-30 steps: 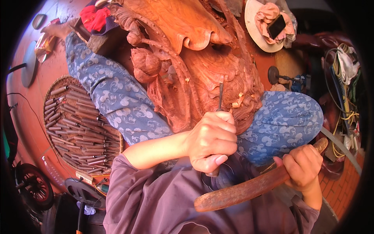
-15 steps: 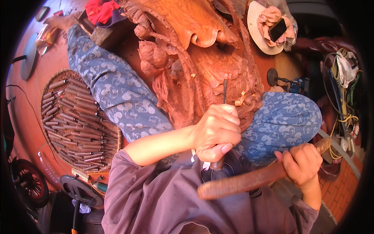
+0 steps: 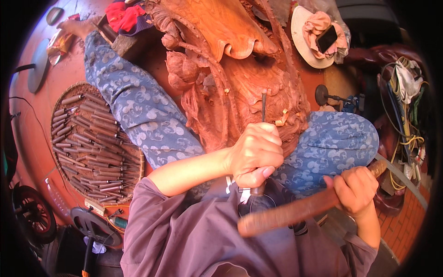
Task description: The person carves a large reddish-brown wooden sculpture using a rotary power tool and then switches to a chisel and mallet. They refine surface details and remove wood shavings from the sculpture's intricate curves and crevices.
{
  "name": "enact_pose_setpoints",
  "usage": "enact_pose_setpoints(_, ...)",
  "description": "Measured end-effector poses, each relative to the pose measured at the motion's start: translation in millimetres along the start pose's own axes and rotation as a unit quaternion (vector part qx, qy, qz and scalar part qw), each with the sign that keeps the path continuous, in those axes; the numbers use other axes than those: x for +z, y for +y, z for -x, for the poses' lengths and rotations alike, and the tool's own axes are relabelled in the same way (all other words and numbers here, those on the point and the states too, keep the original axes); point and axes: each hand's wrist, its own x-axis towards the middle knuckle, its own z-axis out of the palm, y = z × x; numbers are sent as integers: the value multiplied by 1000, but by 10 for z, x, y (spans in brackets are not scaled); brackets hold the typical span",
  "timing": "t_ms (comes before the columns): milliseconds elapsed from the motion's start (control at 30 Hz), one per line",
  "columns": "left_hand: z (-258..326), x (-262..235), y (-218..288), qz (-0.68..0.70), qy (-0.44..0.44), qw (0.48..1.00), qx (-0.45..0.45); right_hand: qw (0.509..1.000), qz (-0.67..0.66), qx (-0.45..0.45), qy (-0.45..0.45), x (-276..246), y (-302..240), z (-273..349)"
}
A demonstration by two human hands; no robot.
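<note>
1. Reddish floor [image 3: 27, 138] spreads around us, and we sit on it with both legs in blue patterned trousers [image 3: 138, 115] laid either side of a large reddish wood carving [image 3: 230, 69].
2. Our left hand [image 3: 256, 154] is clenched round a chisel [image 3: 263, 106]; its thin steel shaft rises from the fist and the tip rests on the carved folds, near a few pale wood chips [image 3: 281, 120].
3. Our right hand [image 3: 355, 189] is closed tight on a long wooden mallet stick [image 3: 295, 212], which lies slantwise across our lap, its far end just below the chisel's handle.
4. On our left, a round woven tray [image 3: 134, 180] holds many more chisels in rows.
5. Beyond the carving lies a straw hat [image 3: 302, 37] with a pink cloth and a phone [image 3: 326, 39] in it.
</note>
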Motion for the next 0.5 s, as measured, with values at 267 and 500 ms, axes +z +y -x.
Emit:
enact_pose_setpoints(267,6,10,-15,-3,3,1000,4,1000,5,-17,14,61,59,27)
enact_pose_setpoints(500,-44,-80,-17,28,-15,999,-12,1000,5,-7,9,0,47,-12)
